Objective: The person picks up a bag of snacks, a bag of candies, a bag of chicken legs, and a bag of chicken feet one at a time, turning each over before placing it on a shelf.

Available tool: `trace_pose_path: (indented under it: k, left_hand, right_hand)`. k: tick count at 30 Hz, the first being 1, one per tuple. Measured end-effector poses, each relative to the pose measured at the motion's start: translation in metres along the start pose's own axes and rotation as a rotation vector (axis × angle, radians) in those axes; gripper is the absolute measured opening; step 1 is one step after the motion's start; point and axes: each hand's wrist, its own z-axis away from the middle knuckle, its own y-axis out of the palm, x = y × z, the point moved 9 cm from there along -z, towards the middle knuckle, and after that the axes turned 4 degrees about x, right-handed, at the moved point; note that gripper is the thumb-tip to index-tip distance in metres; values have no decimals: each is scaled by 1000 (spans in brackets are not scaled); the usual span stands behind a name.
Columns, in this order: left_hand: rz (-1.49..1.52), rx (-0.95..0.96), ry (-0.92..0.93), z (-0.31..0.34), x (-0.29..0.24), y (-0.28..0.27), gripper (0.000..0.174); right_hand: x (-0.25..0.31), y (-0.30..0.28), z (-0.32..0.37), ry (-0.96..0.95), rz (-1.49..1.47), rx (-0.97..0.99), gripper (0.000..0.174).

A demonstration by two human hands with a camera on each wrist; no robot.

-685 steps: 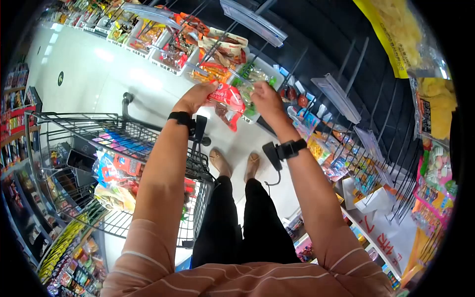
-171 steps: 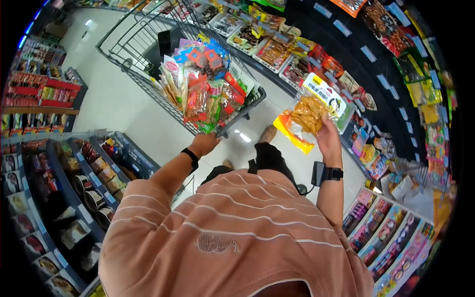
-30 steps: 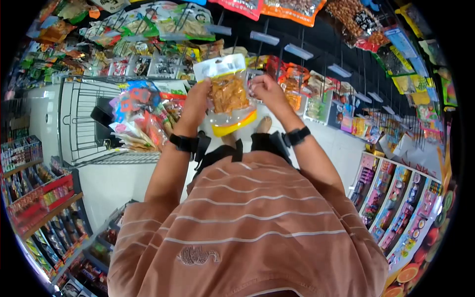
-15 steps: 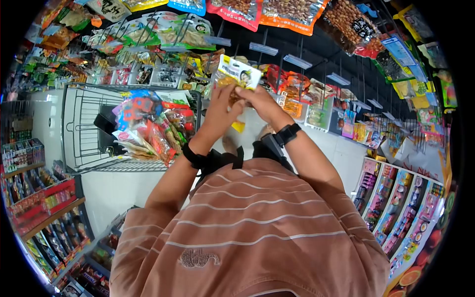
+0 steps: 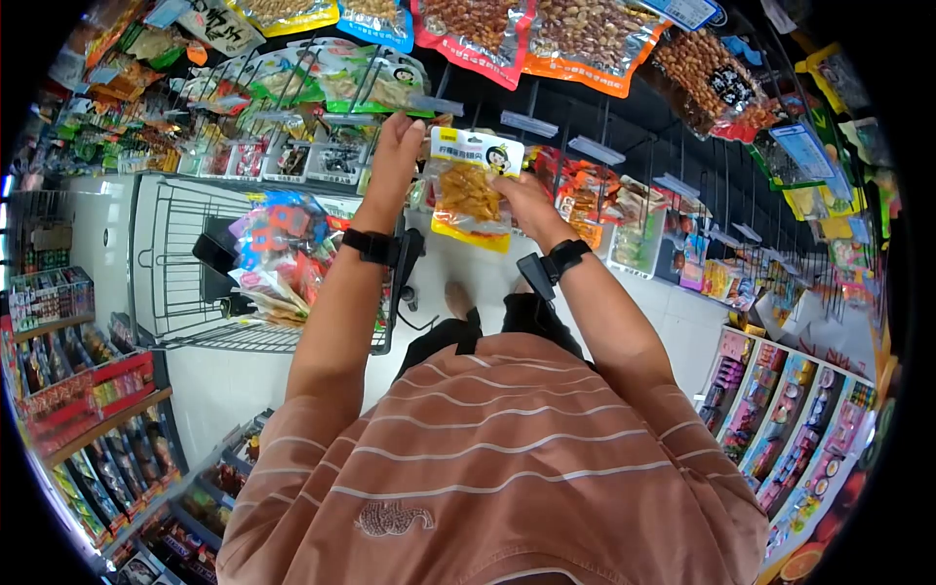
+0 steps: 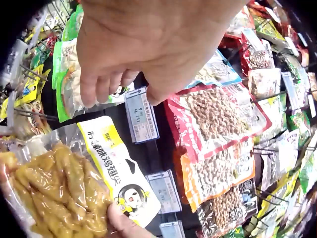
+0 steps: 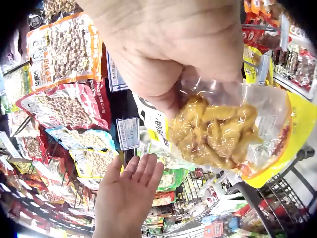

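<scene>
My right hand [image 5: 529,205] pinches the upper right side of a clear bag of chicken wing tips [image 5: 466,195], with a white printed header and a yellow bottom edge. The thumb lies over the front of the header in the left wrist view, while the bag's yellow-brown contents [image 7: 213,134] face the right wrist camera. To the left of the bag, my left hand [image 5: 393,161] is raised and holds nothing. Its palm and extended fingers show plainly in the right wrist view. A price tag [image 6: 141,114] on the rack appears just beyond its fingertips in the left wrist view.
A wire shopping cart [image 5: 244,336] with several snack packets [image 5: 278,234] stands at my left. Ahead, peanut bags [image 5: 478,34] hang from rack hooks above trays of packets [image 5: 639,244]. A low shelf of small goods [image 5: 780,409] stands at the right.
One second ago the left hand held the bag; half a second ago both hands were on it. Now the right hand holds it alone, and the left has moved away up and left.
</scene>
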Motion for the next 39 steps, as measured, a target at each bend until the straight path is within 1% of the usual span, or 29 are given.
trace_pose_path:
  k: [1,2,4,5,8,11,14,17,20,26,29,32,35,38,39]
  left_hand:
    - [77,2,-44,-6,3,3,67]
    - [113,6,-66,-9,4,4,66]
    - [185,16,-108,-18,8,5,64]
    - [247,38,-124,-24,14,7,58]
    - [322,27,-175,-27,17,6,46]
    - [287,-31,-191,-33,21,-1,35]
    - [242,-65,-171,-36,14,-6,29]
    - [346,-37,-181,-36,10,-1,28]
    - [370,8,-212,-35,10,2,24]
    - [399,10,-219,-27,15,0,18]
    - [380,8,-222,-27,19,-1,17]
    - [381,5,-218,-26,22,0,17]
    - [389,8,-235,-25,22,1,16]
    - [389,8,-238,-22,17,4,15]
    - [395,14,-236,-23,18,4,14]
  right_hand:
    - [1,0,-4,-6,-22,13,31]
    - [1,0,-7,-10,-44,26,29]
    - [7,1,-9,-24,-88,-10,29]
    - [11,2,-10,-33,-111,-28,29]
    - [25,6,-11,-77,-120,-72,28]
    - [26,4,-31,-137,-7,-53,30]
    - [33,15,-32,-83,-66,-26,31]
    - [30,16,-50,-149,-70,19,33]
    - [40,18,-46,-100,12,-48,35]
    - [55,30,-47,-105,39,-10,36]
    - [49,33,-56,-130,22,87,38]
    - [54,33,-55,-117,66,76,39]
    - [63,37,-57,-159,124,87,34]
    - [64,31,-62,-161,0,1,32]
    - [62,29,-66,-163,1,-2,32]
